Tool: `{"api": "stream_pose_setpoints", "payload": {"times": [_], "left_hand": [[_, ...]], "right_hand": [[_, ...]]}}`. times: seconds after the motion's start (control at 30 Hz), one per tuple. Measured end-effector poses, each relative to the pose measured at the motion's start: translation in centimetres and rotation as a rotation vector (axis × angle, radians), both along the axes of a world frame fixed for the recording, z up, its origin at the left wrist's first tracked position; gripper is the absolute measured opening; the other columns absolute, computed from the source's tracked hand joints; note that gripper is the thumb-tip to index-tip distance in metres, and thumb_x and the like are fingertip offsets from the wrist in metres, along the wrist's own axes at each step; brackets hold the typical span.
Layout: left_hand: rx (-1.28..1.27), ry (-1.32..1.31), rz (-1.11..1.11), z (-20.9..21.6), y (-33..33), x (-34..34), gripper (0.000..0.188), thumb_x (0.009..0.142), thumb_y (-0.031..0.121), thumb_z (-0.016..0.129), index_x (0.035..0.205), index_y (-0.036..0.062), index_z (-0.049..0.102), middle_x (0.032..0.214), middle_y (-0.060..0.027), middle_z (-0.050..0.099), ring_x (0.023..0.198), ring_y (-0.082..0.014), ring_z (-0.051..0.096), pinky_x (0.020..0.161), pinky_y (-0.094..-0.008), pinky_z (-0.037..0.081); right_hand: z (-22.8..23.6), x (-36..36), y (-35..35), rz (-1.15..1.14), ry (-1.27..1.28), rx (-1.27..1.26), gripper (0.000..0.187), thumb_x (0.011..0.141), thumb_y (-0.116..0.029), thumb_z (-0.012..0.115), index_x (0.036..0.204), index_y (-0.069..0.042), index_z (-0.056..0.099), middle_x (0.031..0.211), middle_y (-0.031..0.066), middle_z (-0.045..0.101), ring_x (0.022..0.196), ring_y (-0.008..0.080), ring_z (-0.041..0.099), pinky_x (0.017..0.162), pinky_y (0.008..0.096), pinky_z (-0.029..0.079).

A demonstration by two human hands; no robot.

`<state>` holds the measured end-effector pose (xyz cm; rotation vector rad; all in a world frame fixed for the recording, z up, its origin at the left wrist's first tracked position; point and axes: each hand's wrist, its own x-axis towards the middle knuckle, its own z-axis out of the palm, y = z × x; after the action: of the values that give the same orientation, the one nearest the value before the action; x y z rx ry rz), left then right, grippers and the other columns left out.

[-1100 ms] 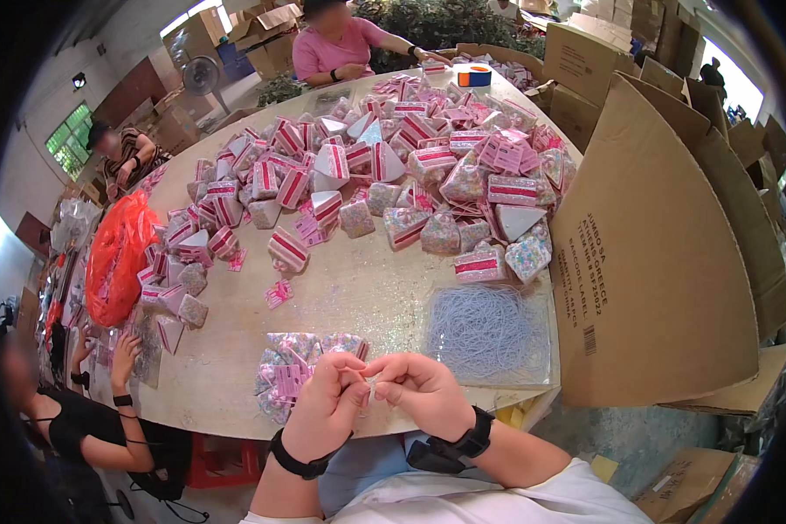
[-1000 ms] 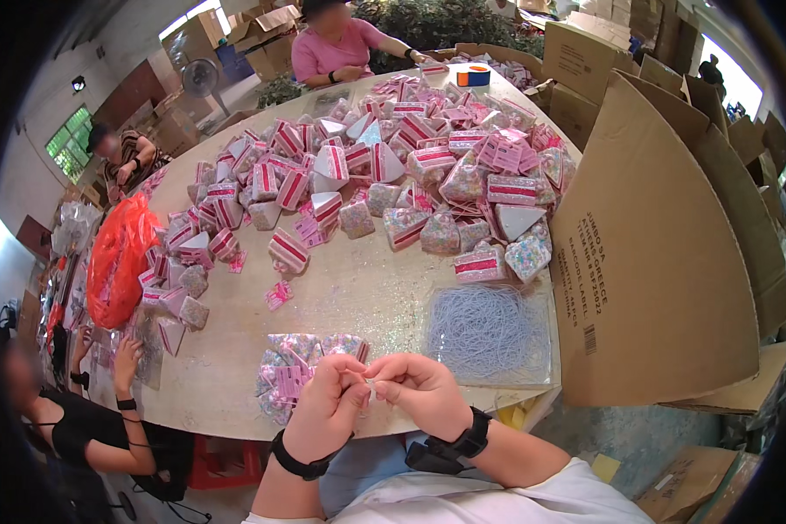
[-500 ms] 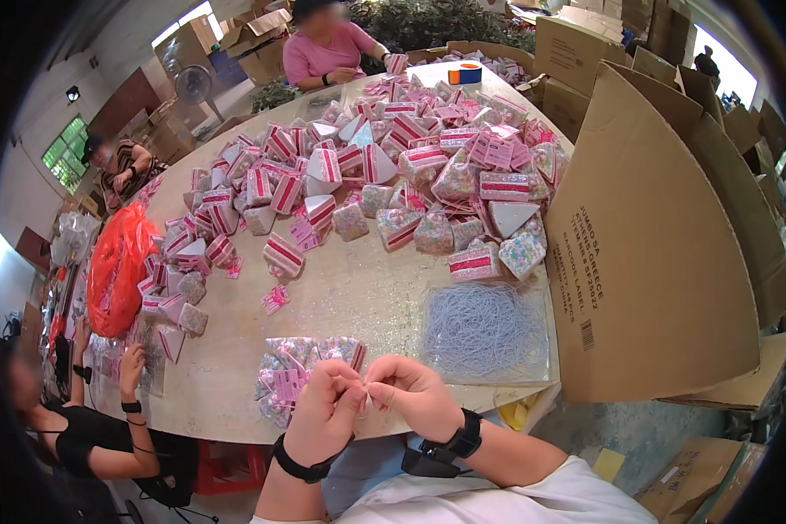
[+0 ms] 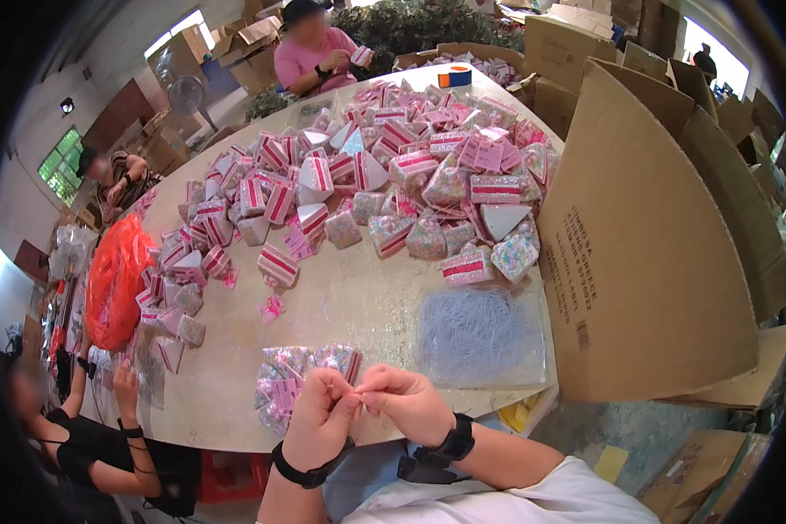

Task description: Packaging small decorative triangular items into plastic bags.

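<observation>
My left hand (image 4: 319,419) and my right hand (image 4: 403,403) meet fingertip to fingertip at the near edge of a round table (image 4: 358,306). Between the fingertips they pinch something very small and thin; I cannot tell what it is. Just beyond my left hand lies a small heap of pink-and-white wedge-shaped packets (image 4: 297,377). To the right of my hands sits a loose pile of pale blue strings (image 4: 476,332) on a clear sheet.
Several pink-striped wedge boxes (image 4: 384,183) cover the far half of the table. A big cardboard sheet (image 4: 637,253) stands at the right. An orange plastic bag (image 4: 113,275) lies at the left. Other people sit at the far side, far left and near left.
My hands stay together at the table edge, with only slight finger movement. The view has shifted a little.
</observation>
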<state>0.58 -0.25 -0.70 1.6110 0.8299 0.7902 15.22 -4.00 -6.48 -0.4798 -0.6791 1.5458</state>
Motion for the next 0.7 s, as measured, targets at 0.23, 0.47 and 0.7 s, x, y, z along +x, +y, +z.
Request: {"api": "stream_pose_setpoints", "payload": {"times": [0.23, 0.47, 0.7], "left_hand": [[0.220, 0.583, -0.075, 3.1, 0.0, -0.4, 0.037, 0.090, 0.017, 0.055, 0.126, 0.0097, 0.051, 0.093, -0.0162, 0.065, 0.087, -0.0222, 0.060, 0.087, -0.0444, 0.039], [0.559, 0.594, 0.016, -0.7, 7.3, -10.2, 0.007, 0.086, 0.011, 0.056, 0.085, 0.0056, 0.060, 0.076, -0.0103, 0.061, 0.063, -0.0271, 0.055, 0.058, -0.0350, 0.043], [-0.306, -0.504, 0.213, 3.4, 10.8, -10.1, 0.015, 0.092, 0.016, 0.050, 0.081, 0.0059, 0.053, 0.076, -0.0074, 0.057, 0.065, -0.0222, 0.055, 0.062, -0.0347, 0.049]], "right_hand": [[0.2, 1.2, 1.0, -0.046, 0.087, -0.147, 0.010, 0.095, -0.015, 0.052, 0.097, -0.005, 0.054, 0.081, 0.0016, 0.057, 0.076, 0.0106, 0.056, 0.070, 0.0252, 0.046], [4.3, 10.4, 2.7, -0.266, 0.267, 0.134, 0.012, 0.096, -0.019, 0.051, 0.092, -0.007, 0.051, 0.079, 0.0016, 0.056, 0.072, 0.0129, 0.059, 0.066, 0.0273, 0.050], [1.8, 7.4, 7.5, -0.198, 0.268, -0.042, 0.012, 0.096, -0.021, 0.052, 0.092, -0.009, 0.051, 0.078, -0.0014, 0.053, 0.068, 0.0094, 0.056, 0.064, 0.0251, 0.049]]}}
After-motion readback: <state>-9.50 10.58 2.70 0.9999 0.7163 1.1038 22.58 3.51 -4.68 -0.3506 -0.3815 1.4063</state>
